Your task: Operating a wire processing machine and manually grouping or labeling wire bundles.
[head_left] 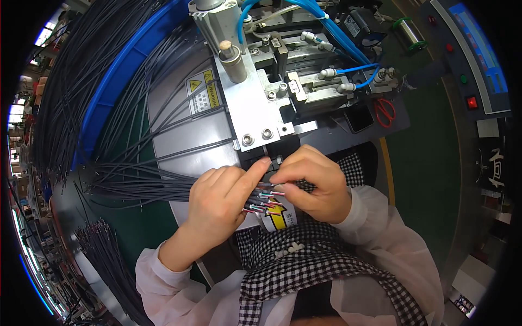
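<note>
My left hand (pixel 215 204) is closed around a bundle of black cables (pixel 155 187) that trails off to the left. Their stripped ends (pixel 267 207), with red, white and green-blue inner wires, stick out past its fingers toward the right. My right hand (pixel 321 187) is closed in a pinch beside those ends, at what looks like one cable's tip; the fingers mostly hide it. Both hands are just in front of the machine's metal plate (pixel 235 103). A small black fixture (pixel 262 156) shows at the plate's near edge, by my left index fingertip.
Single cables run beneath the plate's left side. A blue curved tray (pixel 103 103) and more cable bundles (pixel 103 242) lie left. Blue air hoses (pixel 348 43), red-handled scissors (pixel 384 112), a phone (pixel 359 118) and a wire spool (pixel 409 34) are right, before a control panel (pixel 470 54).
</note>
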Demonstrator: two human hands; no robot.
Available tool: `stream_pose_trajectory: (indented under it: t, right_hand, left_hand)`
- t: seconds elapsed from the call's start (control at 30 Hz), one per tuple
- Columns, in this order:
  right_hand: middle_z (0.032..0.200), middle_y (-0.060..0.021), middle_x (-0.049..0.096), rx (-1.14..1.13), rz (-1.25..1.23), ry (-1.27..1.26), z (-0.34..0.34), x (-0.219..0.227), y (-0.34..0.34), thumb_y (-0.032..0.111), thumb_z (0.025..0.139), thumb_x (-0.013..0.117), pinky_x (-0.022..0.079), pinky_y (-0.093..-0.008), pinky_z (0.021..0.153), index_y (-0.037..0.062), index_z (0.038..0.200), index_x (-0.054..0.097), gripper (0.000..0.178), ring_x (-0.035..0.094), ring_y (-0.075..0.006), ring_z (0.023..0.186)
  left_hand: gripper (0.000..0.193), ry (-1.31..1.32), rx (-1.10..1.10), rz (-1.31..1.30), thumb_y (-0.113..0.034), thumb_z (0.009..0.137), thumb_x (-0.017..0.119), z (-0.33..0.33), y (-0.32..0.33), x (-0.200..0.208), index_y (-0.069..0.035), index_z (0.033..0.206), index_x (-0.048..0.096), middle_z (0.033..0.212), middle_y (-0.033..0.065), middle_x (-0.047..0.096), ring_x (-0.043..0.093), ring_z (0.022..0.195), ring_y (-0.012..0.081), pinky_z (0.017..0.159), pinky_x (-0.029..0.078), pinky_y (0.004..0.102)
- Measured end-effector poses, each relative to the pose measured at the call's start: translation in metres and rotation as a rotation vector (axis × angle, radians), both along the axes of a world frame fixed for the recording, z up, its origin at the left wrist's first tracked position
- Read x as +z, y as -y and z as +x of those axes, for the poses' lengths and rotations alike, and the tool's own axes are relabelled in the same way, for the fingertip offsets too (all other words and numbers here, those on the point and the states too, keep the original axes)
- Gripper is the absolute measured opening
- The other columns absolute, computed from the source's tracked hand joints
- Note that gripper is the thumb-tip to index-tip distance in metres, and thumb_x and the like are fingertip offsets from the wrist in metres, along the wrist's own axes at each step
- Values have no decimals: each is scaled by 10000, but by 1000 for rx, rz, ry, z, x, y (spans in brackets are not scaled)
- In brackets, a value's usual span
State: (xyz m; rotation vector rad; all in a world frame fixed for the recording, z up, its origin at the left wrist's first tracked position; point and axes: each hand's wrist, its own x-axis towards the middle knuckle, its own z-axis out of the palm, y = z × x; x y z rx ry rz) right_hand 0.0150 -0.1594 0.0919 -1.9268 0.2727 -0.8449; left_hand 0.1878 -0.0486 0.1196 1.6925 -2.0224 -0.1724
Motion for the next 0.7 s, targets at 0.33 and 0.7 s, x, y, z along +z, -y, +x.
stream_pose_trajectory:
  t: [0.33,0.7]
  right_hand:
    - [903,-81,607,-10,713,-152,-8,-4,0,-9,854,584,467,-238,732,-33,954,605,105,565,-107,813]
    - [892,-73,605,-14,628,-111,-9,-5,-2,-25,858,574,462,-233,719,-32,935,604,83,566,-104,796]
  left_hand:
    - [260,-84,5,-144,-18,677,717,-2,1,-1,-17,913,607,676,80,574,547,551,239,512,397,324]
    - [204,-34,30,-189,-58,694,709,-2,5,-7,-39,872,610,624,32,527,514,523,194,483,354,308]
